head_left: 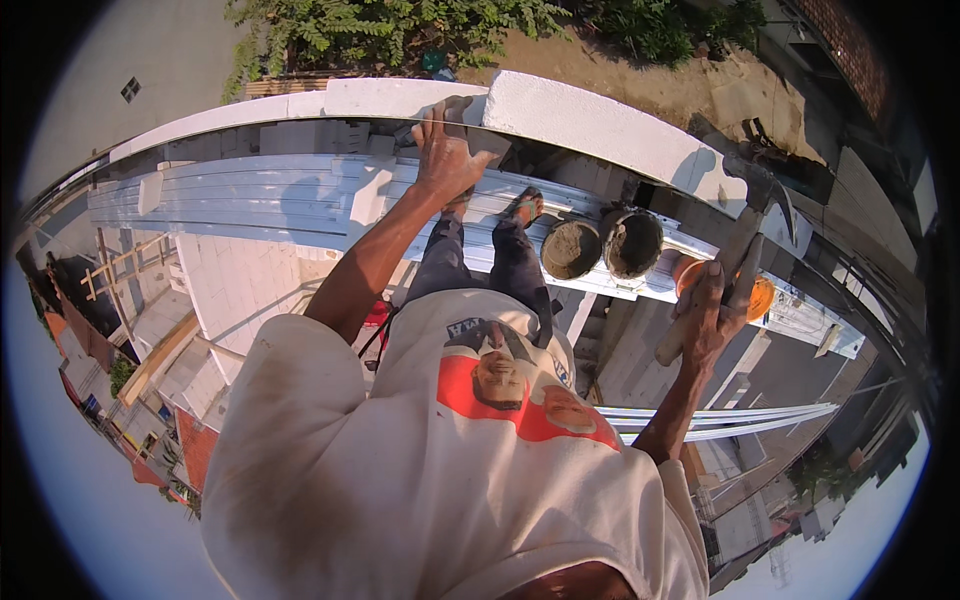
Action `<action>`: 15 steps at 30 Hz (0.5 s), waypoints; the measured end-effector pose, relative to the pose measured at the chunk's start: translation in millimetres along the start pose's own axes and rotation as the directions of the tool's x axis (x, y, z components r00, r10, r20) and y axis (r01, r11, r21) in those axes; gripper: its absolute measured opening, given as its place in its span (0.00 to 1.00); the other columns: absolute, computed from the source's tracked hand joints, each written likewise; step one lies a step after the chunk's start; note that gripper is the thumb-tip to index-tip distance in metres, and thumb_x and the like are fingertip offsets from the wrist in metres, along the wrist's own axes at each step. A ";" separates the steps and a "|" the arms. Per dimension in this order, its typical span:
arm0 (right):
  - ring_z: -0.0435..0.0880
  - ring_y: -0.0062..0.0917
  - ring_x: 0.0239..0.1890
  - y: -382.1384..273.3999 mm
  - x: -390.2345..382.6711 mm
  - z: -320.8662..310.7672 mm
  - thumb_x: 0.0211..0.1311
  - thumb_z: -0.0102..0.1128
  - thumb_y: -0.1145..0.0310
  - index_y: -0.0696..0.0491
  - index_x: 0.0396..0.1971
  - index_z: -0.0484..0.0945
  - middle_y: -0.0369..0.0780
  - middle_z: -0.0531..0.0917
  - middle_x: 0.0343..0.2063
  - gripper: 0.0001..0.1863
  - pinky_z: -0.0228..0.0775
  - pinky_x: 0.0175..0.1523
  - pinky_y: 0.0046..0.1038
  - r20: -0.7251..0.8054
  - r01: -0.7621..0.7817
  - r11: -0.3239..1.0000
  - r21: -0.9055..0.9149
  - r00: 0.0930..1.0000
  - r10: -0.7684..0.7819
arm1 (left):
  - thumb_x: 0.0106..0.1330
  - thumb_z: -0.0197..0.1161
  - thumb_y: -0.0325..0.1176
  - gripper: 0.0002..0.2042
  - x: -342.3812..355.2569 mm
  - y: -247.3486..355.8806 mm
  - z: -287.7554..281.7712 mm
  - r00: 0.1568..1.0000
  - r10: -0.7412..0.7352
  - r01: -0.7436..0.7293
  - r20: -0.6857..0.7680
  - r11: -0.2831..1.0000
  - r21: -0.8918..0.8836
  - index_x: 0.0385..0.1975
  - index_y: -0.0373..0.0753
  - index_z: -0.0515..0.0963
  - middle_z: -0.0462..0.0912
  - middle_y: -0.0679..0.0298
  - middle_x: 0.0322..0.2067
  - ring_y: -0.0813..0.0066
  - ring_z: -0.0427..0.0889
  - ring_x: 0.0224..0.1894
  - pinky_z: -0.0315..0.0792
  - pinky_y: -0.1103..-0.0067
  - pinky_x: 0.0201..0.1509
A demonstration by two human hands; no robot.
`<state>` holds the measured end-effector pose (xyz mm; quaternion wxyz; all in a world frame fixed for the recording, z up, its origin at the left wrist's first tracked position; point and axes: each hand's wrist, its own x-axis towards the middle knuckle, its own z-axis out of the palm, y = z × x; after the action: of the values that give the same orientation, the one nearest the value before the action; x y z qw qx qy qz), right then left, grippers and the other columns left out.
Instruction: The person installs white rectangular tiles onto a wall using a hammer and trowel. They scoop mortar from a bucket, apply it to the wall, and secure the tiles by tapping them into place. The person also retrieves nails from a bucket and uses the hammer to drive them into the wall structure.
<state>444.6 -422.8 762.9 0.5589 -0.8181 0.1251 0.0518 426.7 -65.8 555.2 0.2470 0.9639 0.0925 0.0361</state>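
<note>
My left hand (446,152) rests at the near edge of the white block wall (600,115), fingers spread beside a taut line and a block joint; whatever lies under its palm is unclear. In my right hand (712,310) is a hammer-like tool with a thick pale handle (672,350), its curved metal head (775,205) raised by the wall's right end. Two buckets of grey mortar (572,250) stand between my hands on long metal planks (250,190), where my sandalled feet also rest. Orange containers (760,300) sit partly behind my right hand.
Below and behind the planks are pale partition walls (225,290), timber pieces (160,360) and long metal channels (720,420), with a drop to lower levels. Beyond the block wall lie leafy plants (300,30) and bare dirt ground (560,55).
</note>
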 end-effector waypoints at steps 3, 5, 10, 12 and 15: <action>0.71 0.15 0.16 10.8 -1.2 5.0 0.78 0.55 0.62 0.57 0.67 0.66 0.36 0.77 0.24 0.25 0.63 0.18 0.21 0.109 -0.012 0.999 -0.039 0.994 0.016 | 0.48 0.80 0.52 0.48 26.5 -33.8 25.5 0.978 0.207 -0.206 0.001 0.978 0.032 0.69 0.39 0.64 0.68 0.52 0.64 0.49 0.65 0.67 0.57 0.54 0.68; 0.70 0.14 0.16 6.1 -6.3 14.9 0.79 0.54 0.63 0.56 0.72 0.62 0.36 0.77 0.26 0.28 0.63 0.19 0.21 0.145 0.038 0.998 -0.046 0.989 -0.031 | 0.48 0.80 0.55 0.48 44.0 -49.6 36.4 0.948 0.317 -0.317 0.035 0.948 -0.014 0.68 0.39 0.66 0.71 0.52 0.62 0.50 0.68 0.65 0.58 0.55 0.68; 0.71 0.17 0.22 8.5 -9.7 14.4 0.78 0.55 0.68 0.56 0.74 0.60 0.37 0.77 0.30 0.30 0.64 0.26 0.23 0.299 0.193 0.952 -0.237 0.947 -0.118 | 0.54 0.76 0.55 0.39 69.5 -56.0 26.2 0.858 0.504 -0.475 0.100 0.852 -0.221 0.64 0.41 0.73 0.78 0.51 0.56 0.49 0.74 0.61 0.59 0.55 0.69; 0.80 0.28 0.38 11.1 -6.1 11.5 0.75 0.57 0.69 0.57 0.75 0.59 0.46 0.81 0.44 0.32 0.71 0.43 0.29 0.355 0.235 0.903 -0.359 0.929 -0.100 | 0.56 0.75 0.54 0.36 69.5 -63.4 30.8 0.831 0.552 -0.522 0.068 0.817 -0.247 0.63 0.42 0.74 0.78 0.51 0.57 0.47 0.74 0.60 0.59 0.55 0.69; 0.84 0.42 0.58 0.5 -4.8 18.9 0.73 0.58 0.72 0.60 0.75 0.59 0.58 0.80 0.59 0.34 0.74 0.60 0.35 0.376 0.171 0.928 -0.330 0.926 -0.037 | 0.57 0.73 0.54 0.35 76.2 -59.5 24.8 0.804 0.589 -0.554 0.078 0.790 -0.263 0.61 0.42 0.75 0.79 0.51 0.54 0.46 0.76 0.56 0.60 0.55 0.65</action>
<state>440.9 -404.7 756.5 0.4163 -0.8876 -0.0360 0.1937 494.6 -11.2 506.6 0.3395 0.9114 -0.2284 0.0441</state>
